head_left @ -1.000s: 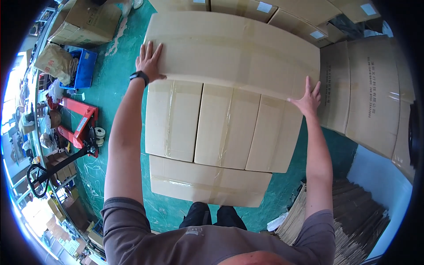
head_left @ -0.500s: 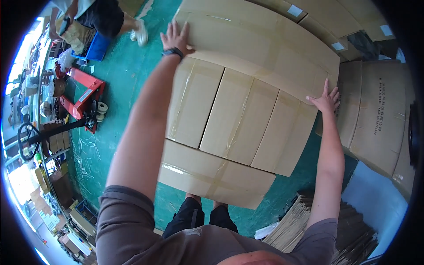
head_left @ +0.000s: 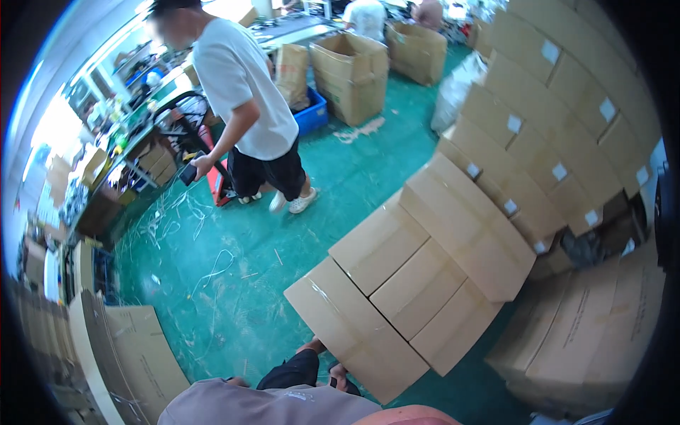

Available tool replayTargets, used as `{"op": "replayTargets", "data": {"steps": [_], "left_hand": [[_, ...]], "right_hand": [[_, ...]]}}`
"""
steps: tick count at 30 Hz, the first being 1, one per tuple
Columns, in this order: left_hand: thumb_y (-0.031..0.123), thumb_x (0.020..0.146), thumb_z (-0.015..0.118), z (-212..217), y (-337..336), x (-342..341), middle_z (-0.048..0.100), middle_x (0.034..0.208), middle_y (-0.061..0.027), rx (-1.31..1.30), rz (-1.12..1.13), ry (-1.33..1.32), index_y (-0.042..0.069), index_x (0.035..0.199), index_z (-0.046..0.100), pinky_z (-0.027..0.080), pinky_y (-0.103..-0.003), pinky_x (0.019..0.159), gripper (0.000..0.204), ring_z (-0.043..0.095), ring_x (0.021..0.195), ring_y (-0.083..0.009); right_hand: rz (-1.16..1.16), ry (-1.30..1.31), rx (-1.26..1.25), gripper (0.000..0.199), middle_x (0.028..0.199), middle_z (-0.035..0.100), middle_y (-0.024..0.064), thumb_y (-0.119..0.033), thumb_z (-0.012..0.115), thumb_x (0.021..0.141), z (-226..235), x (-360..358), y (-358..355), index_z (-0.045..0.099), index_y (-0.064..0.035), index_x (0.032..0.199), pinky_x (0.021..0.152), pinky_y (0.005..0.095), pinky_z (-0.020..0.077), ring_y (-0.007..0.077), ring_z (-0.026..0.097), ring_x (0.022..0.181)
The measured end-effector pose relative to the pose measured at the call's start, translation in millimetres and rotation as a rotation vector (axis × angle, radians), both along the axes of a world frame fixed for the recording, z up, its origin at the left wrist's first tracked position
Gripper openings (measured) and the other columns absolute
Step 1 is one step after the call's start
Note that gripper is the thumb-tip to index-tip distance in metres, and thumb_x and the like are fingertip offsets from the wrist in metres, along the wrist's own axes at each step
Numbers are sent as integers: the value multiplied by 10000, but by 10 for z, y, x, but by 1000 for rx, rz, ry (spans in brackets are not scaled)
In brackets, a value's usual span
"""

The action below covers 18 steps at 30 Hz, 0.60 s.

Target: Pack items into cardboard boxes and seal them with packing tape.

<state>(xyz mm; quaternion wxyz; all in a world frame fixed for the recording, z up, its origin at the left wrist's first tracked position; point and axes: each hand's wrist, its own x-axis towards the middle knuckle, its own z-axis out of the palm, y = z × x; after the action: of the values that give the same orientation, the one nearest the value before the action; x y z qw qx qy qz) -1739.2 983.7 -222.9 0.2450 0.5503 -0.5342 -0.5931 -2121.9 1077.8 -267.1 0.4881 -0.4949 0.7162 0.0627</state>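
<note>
Scuffed green floor [head_left: 368,166] is being bordered at right by a wall of stacked, flat-faced cardboard cartons [head_left: 545,138]. Just left of it, a blocky pile of tape-sealed cartons [head_left: 418,276] is being supported, its far end being formed by one long crosswise carton [head_left: 467,227]. Wearer's hands aren't being shown; spread or grip can't be told.

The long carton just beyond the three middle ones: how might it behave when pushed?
The long carton likely feels stiff, as its top looks flat. Its boxy shape suggests sliding rather than rolling. Contents hidden, so weight is unclear.
</note>
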Motion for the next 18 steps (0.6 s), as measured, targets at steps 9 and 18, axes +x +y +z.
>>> {"op": "replayTargets", "data": {"steps": [9, 18], "left_hand": [[512, 994, 710, 574, 1897, 2798, 685, 1524, -216, 333, 190, -212, 193, 1564, 656, 509, -488, 1203, 655, 649, 1421, -403], [473, 976, 730, -120, 1765, 4400, 701, 1508, -204, 857, 139, -480, 203, 1516, 711, 519, -478, 1197, 603, 664, 1410, -382]], "right_hand": [[-36, 74, -43, 738, 1237, 809, 191, -464, 858, 927, 634, -771, -717, 708, 54, 1432, 932, 471, 617, 300, 769, 1084], [-1151, -75, -404, 423, 1076, 752, 178, -400, 654, 1087, 1781, 399, -2314, 661, -21, 1274, 732, 505, 636, 324, 733, 838]]}}
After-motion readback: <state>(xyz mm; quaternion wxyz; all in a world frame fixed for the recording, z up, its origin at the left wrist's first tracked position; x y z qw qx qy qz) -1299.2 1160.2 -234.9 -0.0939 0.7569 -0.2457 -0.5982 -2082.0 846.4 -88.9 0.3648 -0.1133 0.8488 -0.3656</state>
